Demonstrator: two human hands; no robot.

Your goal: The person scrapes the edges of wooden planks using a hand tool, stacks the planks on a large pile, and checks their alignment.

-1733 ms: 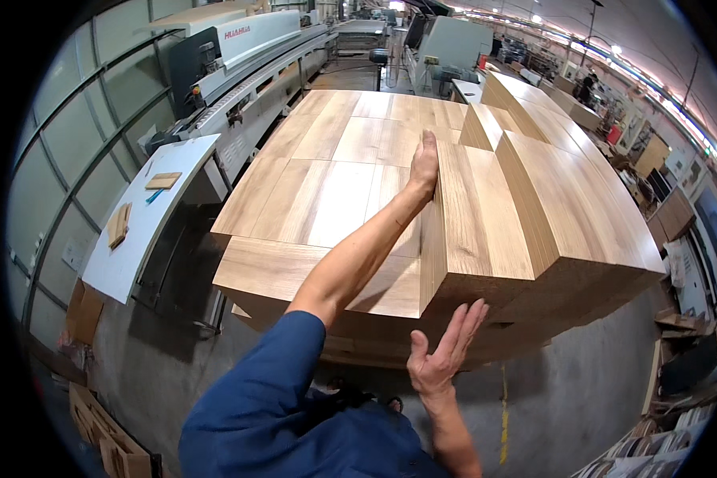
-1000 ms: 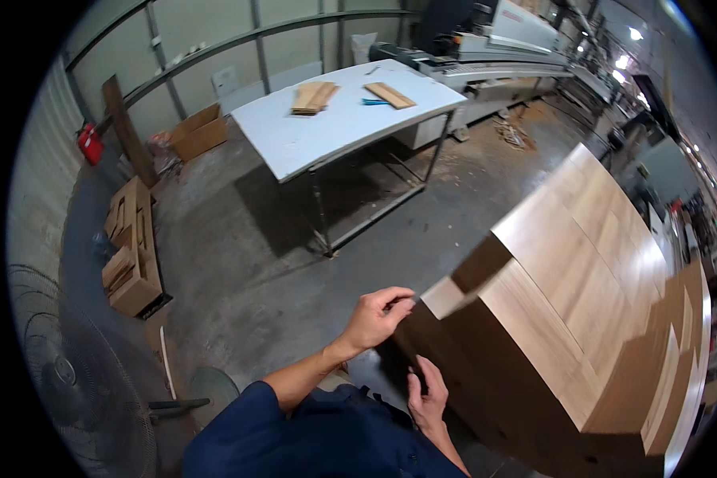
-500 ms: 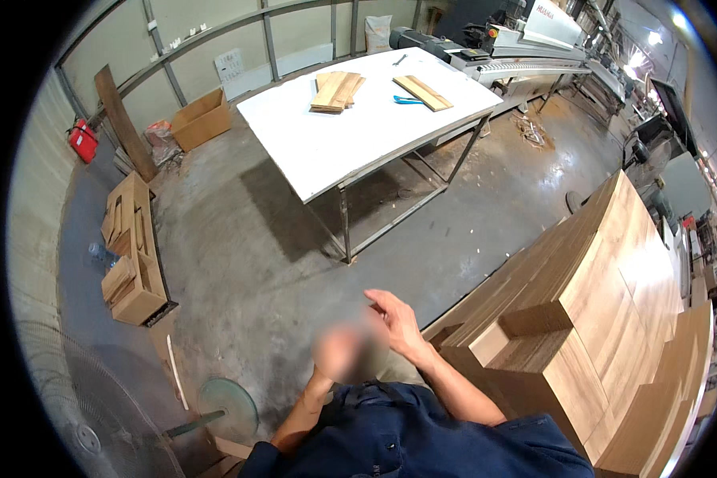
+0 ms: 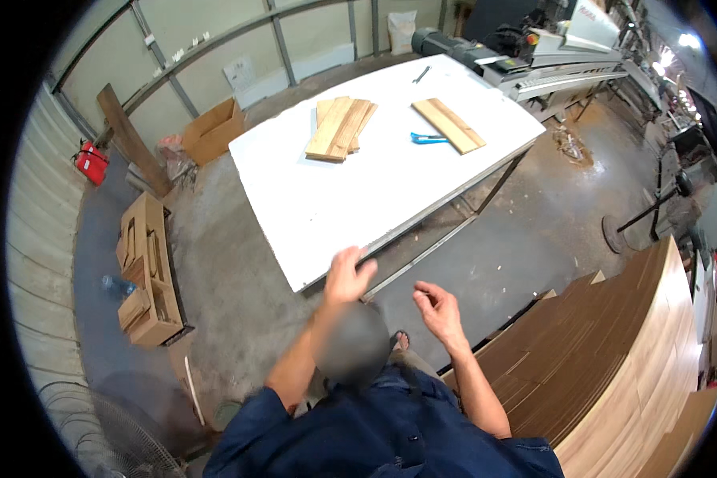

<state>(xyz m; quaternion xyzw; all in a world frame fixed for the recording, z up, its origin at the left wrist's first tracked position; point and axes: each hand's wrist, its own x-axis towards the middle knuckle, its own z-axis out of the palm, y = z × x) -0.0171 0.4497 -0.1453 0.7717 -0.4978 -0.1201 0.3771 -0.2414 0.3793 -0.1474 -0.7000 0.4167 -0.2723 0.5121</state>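
My left hand (image 4: 347,276) is raised at the near edge of the white-topped table (image 4: 295,215), its fingers apart and nothing seen in it. To its right, my right hand (image 4: 440,312) hangs over the floor, fingers loosely bent and thumb apart, with nothing visible in its grip. On the table lies a small stack of wooden planks (image 4: 338,131), fanned out unevenly. Right of that stack is a single wooden plank (image 4: 449,126), with a blue-handled tool (image 4: 427,139) close against its left side. A small dark tool (image 4: 421,74) lies near the far edge.
At right, a tall stack of brown boards (image 4: 573,350) stands close to my right arm. Low wooden box units (image 4: 153,271) and an open cardboard box (image 4: 215,131) are at left. A wire-cage fan (image 4: 111,434) stands lower left. Beyond the table is a long machine (image 4: 566,76).
The table now appears nearer and larger. My hands, close together before, have come apart: the left has reached forward to the table edge, and the right has moved right.
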